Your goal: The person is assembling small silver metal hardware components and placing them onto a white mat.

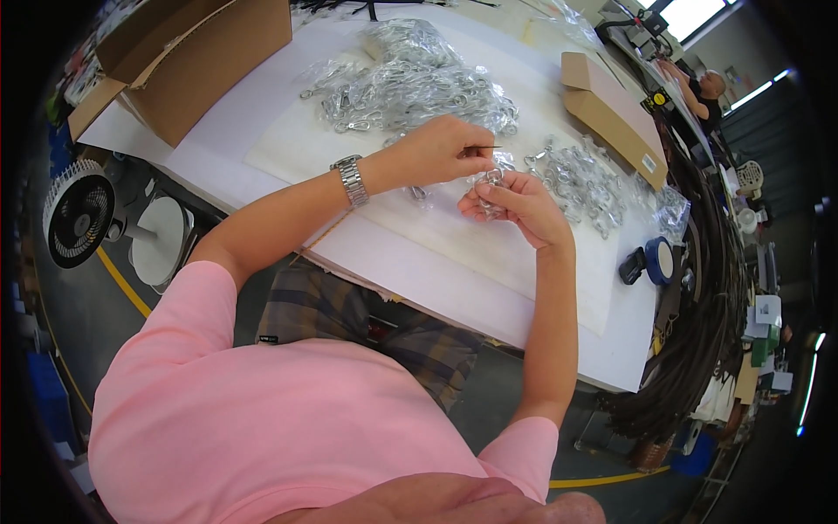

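Observation:
Both of my hands meet over the white table (419,262). My left hand (434,155), with a metal watch (352,181) on its wrist, is closed in a pinch; a thin dark sliver sticks out past its fingertips, too small to name. Just below and to the right, my right hand (534,212) grips shiny metal snap hooks (492,183) between thumb and fingers. Beyond my hands is a heap of snap hooks in clear plastic bags (415,79). More snap hooks (580,185) lie spread to the right of my right hand.
An open cardboard box (218,65) stands at the far left, and a long carton (615,118) at the right. Near the right edge are a blue tape roll (660,261), a black object (632,266) and hanging dark straps (690,375). A fan (80,214) stands left; another person (709,98) sits far right.

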